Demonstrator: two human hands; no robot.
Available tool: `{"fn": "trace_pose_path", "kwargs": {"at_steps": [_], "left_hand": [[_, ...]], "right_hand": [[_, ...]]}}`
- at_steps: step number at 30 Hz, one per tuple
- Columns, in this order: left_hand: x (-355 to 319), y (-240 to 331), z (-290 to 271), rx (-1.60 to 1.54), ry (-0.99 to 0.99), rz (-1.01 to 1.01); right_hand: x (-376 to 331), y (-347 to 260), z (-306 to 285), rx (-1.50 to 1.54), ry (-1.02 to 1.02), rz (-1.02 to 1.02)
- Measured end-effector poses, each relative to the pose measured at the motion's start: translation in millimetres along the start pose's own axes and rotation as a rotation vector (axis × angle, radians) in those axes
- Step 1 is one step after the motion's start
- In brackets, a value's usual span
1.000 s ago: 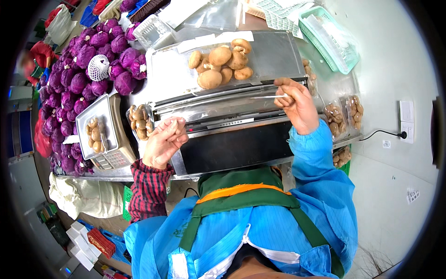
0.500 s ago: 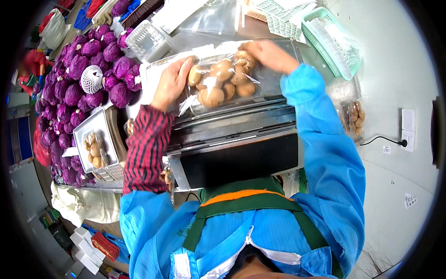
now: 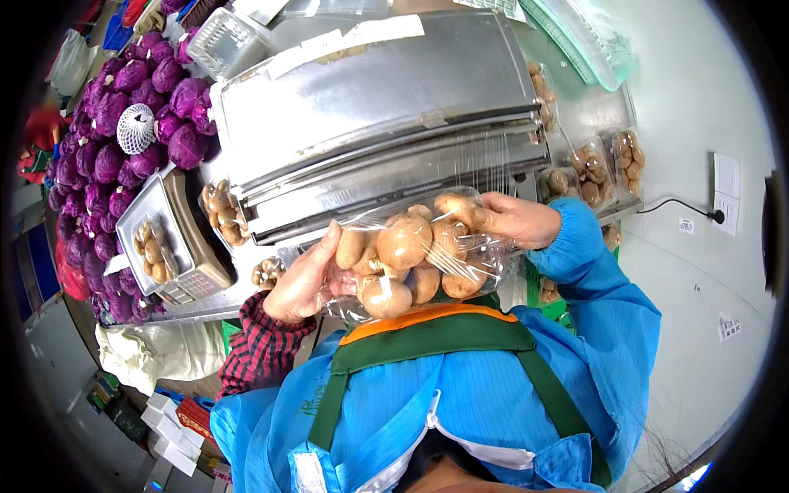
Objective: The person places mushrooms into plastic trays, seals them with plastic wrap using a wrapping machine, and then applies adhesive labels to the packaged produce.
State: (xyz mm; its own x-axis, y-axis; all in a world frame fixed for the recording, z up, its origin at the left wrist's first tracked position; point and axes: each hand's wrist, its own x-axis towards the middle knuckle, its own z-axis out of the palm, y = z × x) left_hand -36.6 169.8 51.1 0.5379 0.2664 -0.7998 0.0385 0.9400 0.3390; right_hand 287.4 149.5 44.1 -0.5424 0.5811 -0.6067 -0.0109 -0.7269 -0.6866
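Observation:
A clear plastic tray of brown mushrooms [image 3: 404, 243], covered in shiny film, is held close to my apron, in front of the metal wrapping machine [image 3: 378, 94]. My left hand [image 3: 302, 283] grips its left end with the thumb on top. At the right end my right hand [image 3: 516, 222] has its fingers closed over the edge, by a mushroom at the corner. Loose film creases around the right side of the tray. The undersides of both hands are hidden. Thin strands of film stretch across the machine's front bar, just beyond the tray.
Purple cabbages [image 3: 107, 160] are heaped at the left. A weighing scale [image 3: 185, 271] carries a pack of mushrooms [image 3: 154, 253]. More mushroom packs [image 3: 593, 171] stand right of the machine. An empty clear tray [image 3: 226, 43] and a green basket [image 3: 575, 41] lie at the back.
Both hands have drawn the mushroom tray off the machine's top toward my body. The machine's metal top is now uncovered, and the view has shifted.

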Motion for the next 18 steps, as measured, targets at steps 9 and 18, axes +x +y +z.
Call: {"fn": "trace_pose_path", "kwargs": {"at_steps": [9, 18], "left_hand": [[36.4, -80.5, -22.2, -0.056, -0.050, 0.041], [21.5, -170.4, -20.7, 0.018, 0.674, 0.505]], "right_hand": [[-5.4, 84.2, 6.9, -0.173, -0.035, 0.114], [-15.5, 148.6, 42.4, -0.114, 0.989, -0.352]]}}
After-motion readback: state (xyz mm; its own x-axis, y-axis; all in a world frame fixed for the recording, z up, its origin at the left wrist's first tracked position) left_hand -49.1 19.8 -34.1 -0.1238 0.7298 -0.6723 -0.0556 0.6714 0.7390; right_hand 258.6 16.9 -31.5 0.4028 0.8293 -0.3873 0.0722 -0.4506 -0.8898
